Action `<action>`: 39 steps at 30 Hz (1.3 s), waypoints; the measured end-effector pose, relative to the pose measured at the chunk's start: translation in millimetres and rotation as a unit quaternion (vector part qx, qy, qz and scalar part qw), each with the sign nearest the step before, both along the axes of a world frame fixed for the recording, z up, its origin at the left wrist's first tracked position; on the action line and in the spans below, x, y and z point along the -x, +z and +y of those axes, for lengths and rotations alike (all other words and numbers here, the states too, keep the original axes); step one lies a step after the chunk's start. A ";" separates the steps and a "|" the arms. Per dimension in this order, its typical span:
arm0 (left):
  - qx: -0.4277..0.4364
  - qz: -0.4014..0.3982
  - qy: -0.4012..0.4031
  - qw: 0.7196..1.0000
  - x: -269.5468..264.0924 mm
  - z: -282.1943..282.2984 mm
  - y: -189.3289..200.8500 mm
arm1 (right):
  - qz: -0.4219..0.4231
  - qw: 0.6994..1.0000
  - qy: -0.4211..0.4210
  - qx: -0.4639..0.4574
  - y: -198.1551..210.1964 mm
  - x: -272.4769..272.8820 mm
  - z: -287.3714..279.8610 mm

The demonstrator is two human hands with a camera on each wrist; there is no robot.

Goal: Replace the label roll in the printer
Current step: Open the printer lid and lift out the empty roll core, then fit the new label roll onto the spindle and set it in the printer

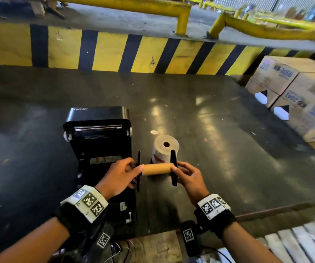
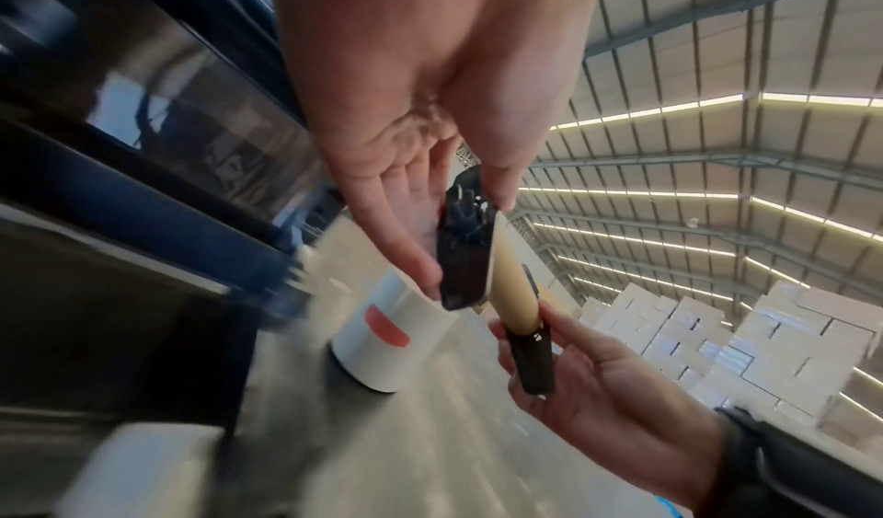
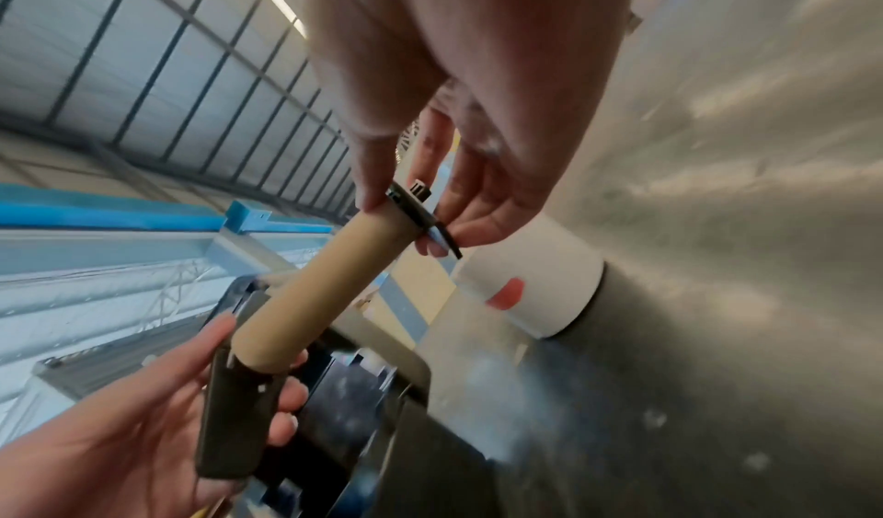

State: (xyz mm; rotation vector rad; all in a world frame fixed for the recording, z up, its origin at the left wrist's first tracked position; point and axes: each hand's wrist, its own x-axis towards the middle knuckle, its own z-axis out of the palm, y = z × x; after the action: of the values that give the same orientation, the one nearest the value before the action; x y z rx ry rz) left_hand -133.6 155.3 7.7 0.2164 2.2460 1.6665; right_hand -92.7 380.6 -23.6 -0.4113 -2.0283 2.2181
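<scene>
The black label printer [image 1: 97, 130] stands open on the dark table, its lid tipped back. I hold a roll holder level in front of it, above the table: an empty brown cardboard core [image 1: 157, 168] between two black end guides. My left hand [image 1: 129, 174] grips the left guide [image 2: 466, 250], with the thumb on the core. My right hand [image 1: 182, 172] pinches the right guide [image 3: 425, 220]. A full white label roll [image 1: 165, 150] with a red mark [image 2: 387, 328] stands on end just behind the core, untouched.
The dark glossy table [image 1: 219, 120] runs back to a yellow-and-black striped barrier [image 1: 115, 52]. Stacked cardboard boxes [image 1: 293, 95] stand at the right edge. A small white disc [image 1: 154, 132] lies behind the roll. Pale slats [image 1: 295, 243] show at the near right.
</scene>
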 end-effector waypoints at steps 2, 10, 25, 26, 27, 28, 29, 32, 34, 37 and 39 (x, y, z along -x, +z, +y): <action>0.024 0.012 0.008 1.000 4.1 26.4 -4.9 | -0.021 0.999 -0.035 0.025 -5.5 -0.1 33.1; 0.317 0.083 -0.061 0.943 11.4 116.5 -63.6 | -0.031 0.997 -0.058 -0.042 -32.9 -2.5 164.7; 0.270 0.052 0.015 0.961 1.8 156.0 -81.0 | -0.051 0.990 0.064 -0.112 -53.4 -4.7 151.2; 0.224 0.019 -0.001 0.974 -2.7 156.6 -73.9 | -0.046 0.990 0.068 -0.112 -53.5 -2.6 147.3; 0.198 -0.005 -0.035 0.980 -7.5 156.5 -67.5 | -0.045 0.990 0.079 -0.107 -54.4 -0.1 143.0; 0.209 -0.009 -0.072 0.975 -12.7 154.2 -62.0 | -0.048 0.989 0.097 -0.098 -55.4 2.3 138.3; 0.225 -0.003 -0.096 0.970 -15.1 151.1 -58.6 | -0.052 0.988 0.111 -0.090 -55.7 4.5 136.2; 0.309 0.009 -0.097 0.946 -16.0 127.5 -53.1 | -0.067 0.986 0.117 -0.093 -56.9 15.8 143.2; 0.376 0.019 -0.075 0.923 -15.0 107.5 -52.5 | -0.090 0.985 0.101 -0.111 -60.7 24.8 159.0; 0.436 0.045 -0.007 0.899 -14.3 88.9 -51.2 | -0.144 0.976 0.095 -0.135 -66.9 32.1 177.8; 0.436 0.058 0.020 0.898 -13.1 93.1 -51.8 | -0.176 0.966 0.121 -0.149 -68.6 31.4 177.4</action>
State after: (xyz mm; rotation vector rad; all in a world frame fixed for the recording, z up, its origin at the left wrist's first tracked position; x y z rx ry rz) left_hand -120.5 248.4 -44.1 0.0386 2.8400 0.5270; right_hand -124.1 558.0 -92.1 -0.5845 -2.6808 2.0241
